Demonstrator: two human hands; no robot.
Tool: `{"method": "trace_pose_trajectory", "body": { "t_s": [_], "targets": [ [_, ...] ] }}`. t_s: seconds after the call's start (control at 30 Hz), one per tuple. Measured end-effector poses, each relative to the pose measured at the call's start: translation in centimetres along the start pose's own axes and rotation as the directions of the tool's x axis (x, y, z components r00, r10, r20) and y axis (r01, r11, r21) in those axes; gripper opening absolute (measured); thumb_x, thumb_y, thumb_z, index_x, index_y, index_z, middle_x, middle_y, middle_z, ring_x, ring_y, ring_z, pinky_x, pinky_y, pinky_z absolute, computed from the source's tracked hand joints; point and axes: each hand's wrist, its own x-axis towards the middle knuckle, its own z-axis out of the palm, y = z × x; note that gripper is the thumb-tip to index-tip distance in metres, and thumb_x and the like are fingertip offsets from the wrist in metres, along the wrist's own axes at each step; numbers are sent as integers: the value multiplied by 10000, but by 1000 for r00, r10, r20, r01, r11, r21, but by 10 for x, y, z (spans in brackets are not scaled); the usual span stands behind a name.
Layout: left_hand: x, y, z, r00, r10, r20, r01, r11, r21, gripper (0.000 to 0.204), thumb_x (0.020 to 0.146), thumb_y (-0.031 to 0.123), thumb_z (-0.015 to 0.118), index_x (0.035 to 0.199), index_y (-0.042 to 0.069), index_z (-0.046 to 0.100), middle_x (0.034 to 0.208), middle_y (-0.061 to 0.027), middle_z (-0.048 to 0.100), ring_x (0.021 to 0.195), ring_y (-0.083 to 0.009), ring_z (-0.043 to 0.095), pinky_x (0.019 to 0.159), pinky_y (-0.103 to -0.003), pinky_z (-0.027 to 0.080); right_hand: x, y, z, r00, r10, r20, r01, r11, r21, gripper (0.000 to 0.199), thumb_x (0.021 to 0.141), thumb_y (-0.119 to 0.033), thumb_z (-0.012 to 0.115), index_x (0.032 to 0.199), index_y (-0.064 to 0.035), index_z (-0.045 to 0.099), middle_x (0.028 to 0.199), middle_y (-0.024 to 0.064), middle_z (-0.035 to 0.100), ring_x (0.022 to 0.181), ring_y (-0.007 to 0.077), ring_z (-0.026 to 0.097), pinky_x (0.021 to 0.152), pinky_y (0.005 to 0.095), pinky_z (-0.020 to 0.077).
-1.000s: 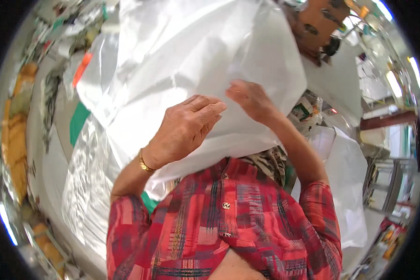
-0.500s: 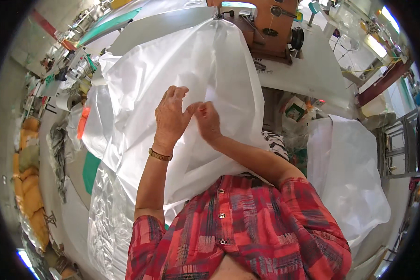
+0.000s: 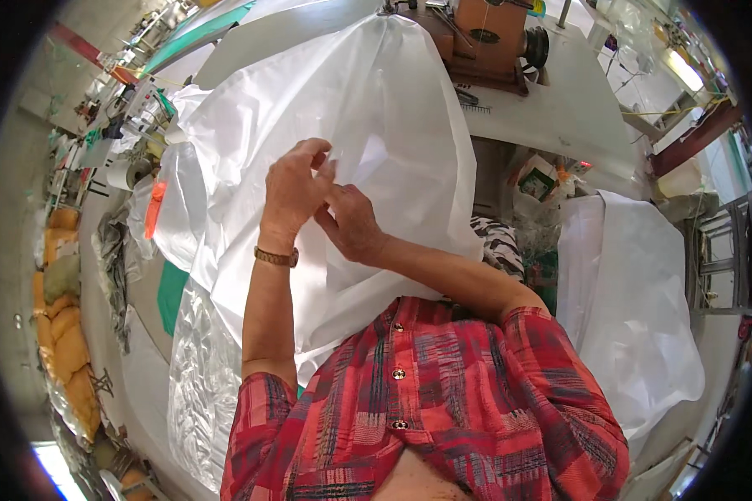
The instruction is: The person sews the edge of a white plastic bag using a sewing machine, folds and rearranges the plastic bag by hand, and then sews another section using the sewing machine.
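A large sheet of white fabric drapes from the sewing machine at the top down over my lap. My left hand, with a gold bracelet at the wrist, pinches a fold of the fabric near its middle. My right hand sits just below and beside it, fingers closed on the same fold. The two hands touch each other. My red plaid shirt fills the lower part of the view.
The brown sewing machine stands on a white table. More white fabric is piled at the right. A clear plastic sheet lies at the lower left. Orange-yellow sacks line the far left, and a green surface shows beside them.
The view has tilted, so the sewing machine and table now show more at the top. Both hands moved from spread on the fabric to close together, pinching one fold.
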Motion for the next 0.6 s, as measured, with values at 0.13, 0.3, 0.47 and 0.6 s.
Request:
{"method": "trace_pose_trajectory", "body": {
  "t_s": [0.13,0.3,0.47,0.6],
  "targets": [
    [13,-27,-16,985,-100,144,110,992,-62,154,933,136,573,882,17,657,633,-66,595,575,-198,520,614,-328,456,29,6,-34,973,-128,191,132,991,-6,149,876,-182,695,950,-53,677,913,113,692,790,304,654,706,384,513],
    [37,-4,-29,976,-201,79,212,825,-523,186,984,123,541,936,-17,654,717,57,543,680,-30,460,621,-210,392,113,84,-68,796,312,-518,-279,950,144,428,932,-236,654,1276,-1,558,932,97,683,683,152,644,569,278,491],
    [64,11,-44,970,-240,46,165,504,-848,161,998,118,554,994,10,673,846,34,649,739,-39,562,700,-201,463,170,62,-98,623,731,-279,-388,598,701,337,914,-195,660,1192,-20,585,863,49,659,619,123,616,506,278,480],
    [73,27,-48,987,-117,110,147,372,-916,120,983,95,568,1011,35,669,916,6,672,805,-70,620,739,-205,502,170,63,-105,684,727,60,-520,428,739,180,883,-174,690,1010,-54,646,831,55,646,580,103,573,492,276,467]
  ]
}}
